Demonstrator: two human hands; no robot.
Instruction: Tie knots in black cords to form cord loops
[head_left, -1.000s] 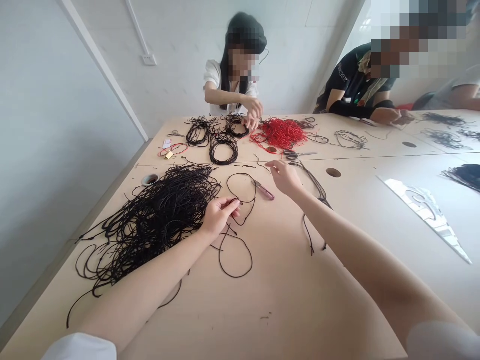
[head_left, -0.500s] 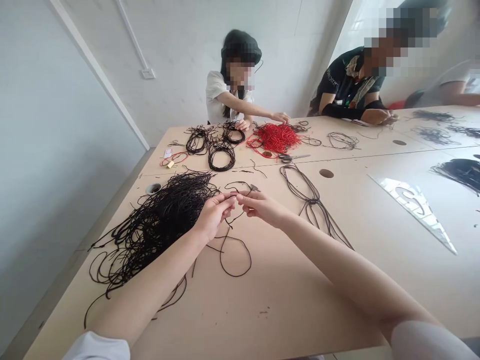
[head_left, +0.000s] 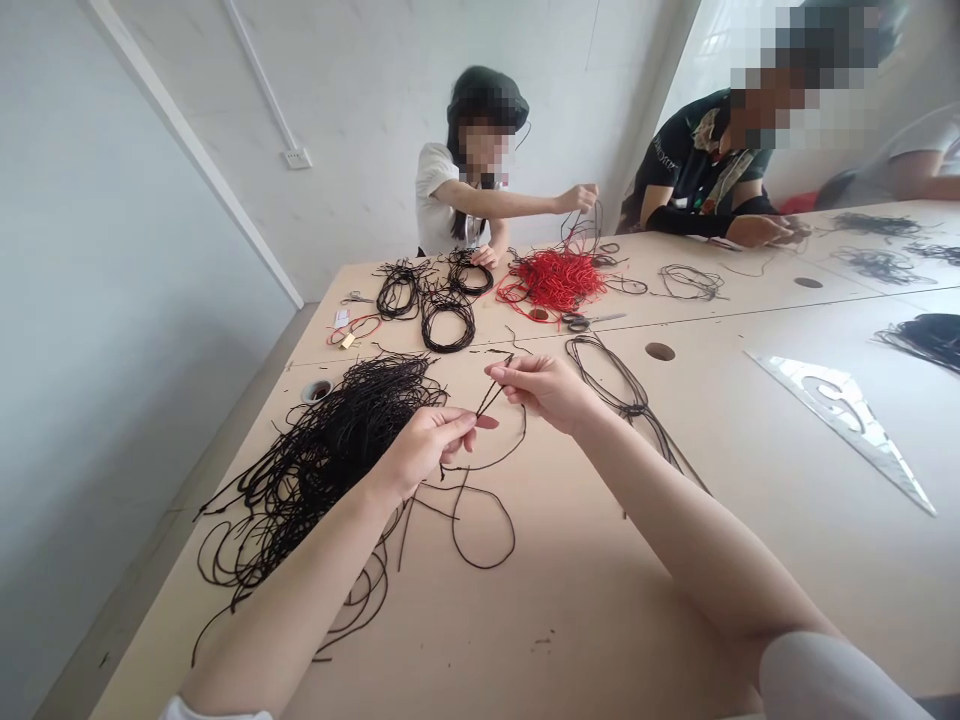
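Thin black cord (head_left: 491,399) runs between my two hands, with two strands stretched over the short gap. My left hand (head_left: 439,440) pinches its lower end, beside the big tangled heap of black cords (head_left: 341,430). Slightly higher and to the right, my right hand (head_left: 541,387) has the upper end between thumb and fingers, a short tip sticking out. A loose loop of black cord (head_left: 484,568) lies on the tabletop below my hands.
Across the table (head_left: 585,620), a person sits by red cords (head_left: 559,280) and black coils (head_left: 448,325). Scissors (head_left: 592,322), bundled cord (head_left: 636,410) and a clear triangular ruler (head_left: 840,425) lie to the right. Another person (head_left: 697,180) leans on the table.
My hands, which were together, have parted, my right one up and right, with cord stretched between them. Across the table, the person's hand has risen from the red pile, lifting dark cords.
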